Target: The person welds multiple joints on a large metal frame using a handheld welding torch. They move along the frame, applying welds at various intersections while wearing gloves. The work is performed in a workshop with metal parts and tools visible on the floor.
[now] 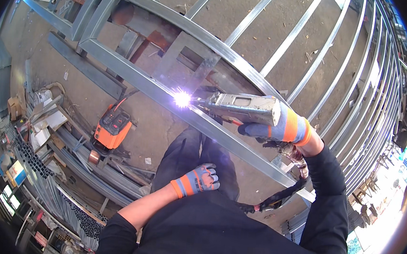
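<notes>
My right hand (287, 126), in a grey and orange glove, grips a worn, silvery welding gun (248, 107). The gun's tip points left at a shiny square steel tube (131, 73), which crosses in front of my legs. A bright white-violet arc (182, 99) burns where tip and tube meet, and its glare hides the joint. From the gun's handle a wrapped cable (294, 155) runs down below my right forearm. My left hand (199, 179), gloved alike, rests on my thigh with its fingers curled and nothing visible in them.
A large frame of parallel steel bars (287, 40) spreads across the far and right side. On the floor at left stands an orange and black machine (110, 131). Bundled steel tubes (70, 207) lie at lower left, and a loose flat bar (86, 65) lies beyond the machine.
</notes>
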### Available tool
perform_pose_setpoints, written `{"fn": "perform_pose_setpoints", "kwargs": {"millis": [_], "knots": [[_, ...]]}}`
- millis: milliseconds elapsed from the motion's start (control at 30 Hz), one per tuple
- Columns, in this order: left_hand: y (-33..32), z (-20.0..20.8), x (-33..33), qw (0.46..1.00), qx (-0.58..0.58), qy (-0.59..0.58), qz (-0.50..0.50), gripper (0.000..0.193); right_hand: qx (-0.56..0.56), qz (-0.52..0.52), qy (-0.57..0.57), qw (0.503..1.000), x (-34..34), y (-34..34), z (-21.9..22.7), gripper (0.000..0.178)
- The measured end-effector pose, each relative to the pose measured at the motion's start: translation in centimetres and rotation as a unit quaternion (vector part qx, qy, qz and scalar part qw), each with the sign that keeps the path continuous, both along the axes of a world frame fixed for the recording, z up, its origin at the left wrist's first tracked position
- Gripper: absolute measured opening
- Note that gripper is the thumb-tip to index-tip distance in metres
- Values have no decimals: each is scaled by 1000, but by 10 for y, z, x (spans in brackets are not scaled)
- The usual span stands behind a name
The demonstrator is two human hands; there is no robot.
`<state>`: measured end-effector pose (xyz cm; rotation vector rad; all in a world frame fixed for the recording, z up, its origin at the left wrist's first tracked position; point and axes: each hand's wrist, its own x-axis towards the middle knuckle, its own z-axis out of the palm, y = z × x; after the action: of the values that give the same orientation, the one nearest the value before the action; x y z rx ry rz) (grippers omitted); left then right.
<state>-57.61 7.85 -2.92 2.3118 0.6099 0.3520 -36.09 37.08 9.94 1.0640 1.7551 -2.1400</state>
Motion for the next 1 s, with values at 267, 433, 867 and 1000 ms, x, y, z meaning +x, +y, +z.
{"fn": "perform_pose_setpoints", "kwargs": {"millis": [267,433,867,1000], "knots": [[0,1,1,1000,-20,13,-7,5,146,-4,95,985,9,-12,-25,56],[-1,1,1,1000,-7,6,3,8,38,-13,25,999,2,-2,3,54],[-7,-6,1,1000,-11,-17,-6,7,83,-39,77,993,14,-14,-3,47],[-10,-11,14,999,17,-30,-11,3,-42,-119,-18,992,50,-26,16,46]]}}
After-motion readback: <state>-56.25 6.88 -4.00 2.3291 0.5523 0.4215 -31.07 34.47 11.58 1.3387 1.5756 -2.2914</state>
